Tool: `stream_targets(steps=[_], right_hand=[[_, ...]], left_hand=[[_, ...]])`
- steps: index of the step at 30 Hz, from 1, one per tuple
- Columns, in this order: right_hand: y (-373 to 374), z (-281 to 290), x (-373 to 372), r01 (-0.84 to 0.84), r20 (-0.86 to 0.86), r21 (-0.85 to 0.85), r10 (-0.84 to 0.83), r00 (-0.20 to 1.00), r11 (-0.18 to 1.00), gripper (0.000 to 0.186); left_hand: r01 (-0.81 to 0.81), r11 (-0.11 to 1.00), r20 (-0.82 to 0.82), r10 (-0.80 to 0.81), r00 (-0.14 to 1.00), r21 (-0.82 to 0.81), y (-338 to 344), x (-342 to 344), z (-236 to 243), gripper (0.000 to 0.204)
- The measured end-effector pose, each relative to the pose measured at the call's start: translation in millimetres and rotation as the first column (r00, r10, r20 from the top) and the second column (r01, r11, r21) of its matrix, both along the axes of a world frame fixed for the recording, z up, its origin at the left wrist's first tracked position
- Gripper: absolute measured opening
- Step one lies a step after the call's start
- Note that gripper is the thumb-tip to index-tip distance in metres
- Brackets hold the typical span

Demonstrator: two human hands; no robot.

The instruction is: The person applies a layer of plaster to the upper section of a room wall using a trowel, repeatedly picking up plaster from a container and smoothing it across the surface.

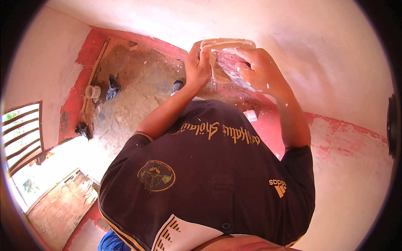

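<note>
My left hand (198, 67) grips the near-left edge of a flat rectangular tan board (222, 75), with its thumb along the face. Pale wet paste lines the board's rim. My right hand (260, 71), spattered with white, holds a flat, thin-bladed scraper (229, 62) smeared with white paste. The blade lies tilted over the board; whether it touches the board I cannot tell. Right-hand fingers hide part of the scraper's grip. Both hands are held up in front of my chest, close to the pale wall (293, 25).
A small white container (250, 115) is low by the red-banded wall. Across the stained floor (138, 75) are a whitish bucket (93, 91), a dark plastic bag (113, 87), another black bag (83, 130) and a long pole (97, 67) along the left wall. A barred window (23, 129) stands left.
</note>
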State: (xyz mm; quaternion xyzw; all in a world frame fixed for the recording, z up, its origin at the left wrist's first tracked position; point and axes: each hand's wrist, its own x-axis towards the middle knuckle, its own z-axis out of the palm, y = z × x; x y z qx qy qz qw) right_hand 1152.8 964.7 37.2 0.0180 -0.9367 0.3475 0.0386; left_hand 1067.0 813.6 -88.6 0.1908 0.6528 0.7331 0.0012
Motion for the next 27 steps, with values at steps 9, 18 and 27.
stream_targets(steps=[9, 18, 27], right_hand=[[25, -44, -26, 0.125, 0.167, -0.646, -0.020, 0.986, 0.753, 0.040], [23, -89, -4, 0.373, 0.290, -0.830, -0.251, 0.923, 0.414, 0.040], [22, -91, 11, 0.339, 0.315, -0.941, -0.339, 0.887, 0.011, 0.045]], left_hand=[[-0.131, 0.979, 0.069, 0.144, 0.987, -0.157, 3, -7, -4, 0.031], [-0.210, 0.961, 0.023, 0.217, 0.976, -0.182, -8, -14, -3, 0.030], [-0.200, 0.978, 0.030, 0.202, 0.979, -0.057, -12, -19, -10, 0.035]])
